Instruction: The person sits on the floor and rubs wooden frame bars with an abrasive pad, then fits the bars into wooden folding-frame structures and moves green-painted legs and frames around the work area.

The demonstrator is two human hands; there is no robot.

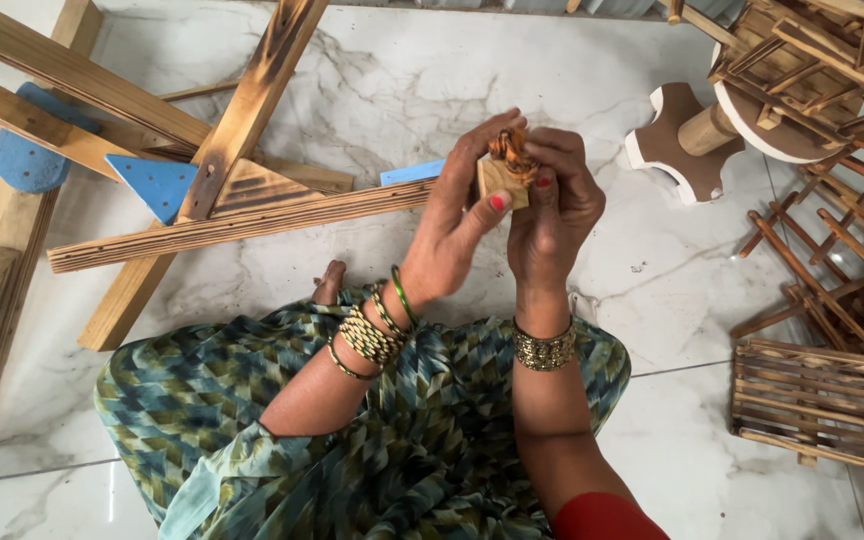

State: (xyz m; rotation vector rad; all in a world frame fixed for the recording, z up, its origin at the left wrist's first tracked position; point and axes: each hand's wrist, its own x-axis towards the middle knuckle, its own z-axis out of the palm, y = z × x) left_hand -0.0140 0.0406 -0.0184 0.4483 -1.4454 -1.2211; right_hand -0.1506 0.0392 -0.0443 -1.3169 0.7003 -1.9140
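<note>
Both hands are raised together above my lap. My left hand (452, 225) pinches a small pale wooden block (500, 181) between thumb and fingers. My right hand (557, 210) closes over the same block from the right, its fingertips on a small brown and orange piece (512, 152) at the block's top. What that piece is I cannot tell. Bangles ring both wrists.
A burnt-wood beam frame (242, 225) with blue triangular pieces (157, 185) lies on the white marble floor at left. A round wooden stand (692, 135) and stacks of small slatted wooden frames (822, 400) lie at right. My green patterned lap (422, 440) fills the foreground.
</note>
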